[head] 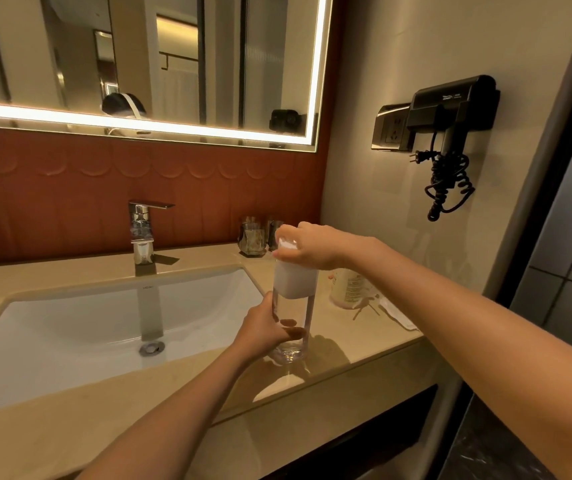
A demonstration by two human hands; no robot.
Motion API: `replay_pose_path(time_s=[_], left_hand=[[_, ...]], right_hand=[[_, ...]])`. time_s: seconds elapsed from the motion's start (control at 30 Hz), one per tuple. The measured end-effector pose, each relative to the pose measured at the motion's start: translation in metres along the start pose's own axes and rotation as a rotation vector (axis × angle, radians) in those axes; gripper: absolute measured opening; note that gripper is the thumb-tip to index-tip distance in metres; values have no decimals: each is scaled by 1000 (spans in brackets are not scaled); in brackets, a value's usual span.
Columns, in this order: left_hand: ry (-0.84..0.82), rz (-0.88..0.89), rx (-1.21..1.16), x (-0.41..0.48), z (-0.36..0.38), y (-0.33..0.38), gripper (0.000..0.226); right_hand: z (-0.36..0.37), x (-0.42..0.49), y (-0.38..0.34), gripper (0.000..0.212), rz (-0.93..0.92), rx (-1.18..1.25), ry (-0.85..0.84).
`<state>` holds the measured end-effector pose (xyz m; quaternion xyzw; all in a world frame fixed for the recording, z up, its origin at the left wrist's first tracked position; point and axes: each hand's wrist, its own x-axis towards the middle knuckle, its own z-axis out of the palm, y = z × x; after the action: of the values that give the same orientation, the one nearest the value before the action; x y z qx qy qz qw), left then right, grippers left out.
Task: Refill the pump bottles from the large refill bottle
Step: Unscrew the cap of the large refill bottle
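The right hand [315, 245] closes from above on the white top [293, 271] of a tall pump bottle [291, 327], fingers curled over its upper edge. The left hand [263, 329] wraps the clear lower body, fingertips showing through the far wall. The bottle stands upright on the near right part of the beige stone counter [69, 420], just right of the basin; its body is transparent, straight-sided and thick-based, nearly empty, and the top is an opaque, matte white block. Behind the right wrist stands a cream container with a printed label [348, 287], partly hidden; its contents cannot be told. Farther back, two faceted glass tumblers [253, 237] sit near the wall. To the left are the white rectangular sink [69, 327] and a chrome faucet [143, 233]. A black hair dryer [450, 109] with coiled cord hangs on the right wall.
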<state>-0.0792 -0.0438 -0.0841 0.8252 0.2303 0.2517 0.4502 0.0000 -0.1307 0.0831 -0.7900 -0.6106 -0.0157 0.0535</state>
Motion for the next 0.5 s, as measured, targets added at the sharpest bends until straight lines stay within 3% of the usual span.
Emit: replay_pose_path(time_s=[0.07,0.23,0.4,0.5], left_hand=[[-3,2,-5,-1,0,-1,75],[-9,8,-72,1,-1,-4,70],[6,-5,-66,2,-1,-8,72],[3,-6,-38,3,-1,-7,71]], right_hand=[[-1,0,3,57,-38,107,-47],[-3,4,-1,83,21,-16,63],[6,7,-11,76,120,-384,230],[7,4,-7,60,52,-303,134]])
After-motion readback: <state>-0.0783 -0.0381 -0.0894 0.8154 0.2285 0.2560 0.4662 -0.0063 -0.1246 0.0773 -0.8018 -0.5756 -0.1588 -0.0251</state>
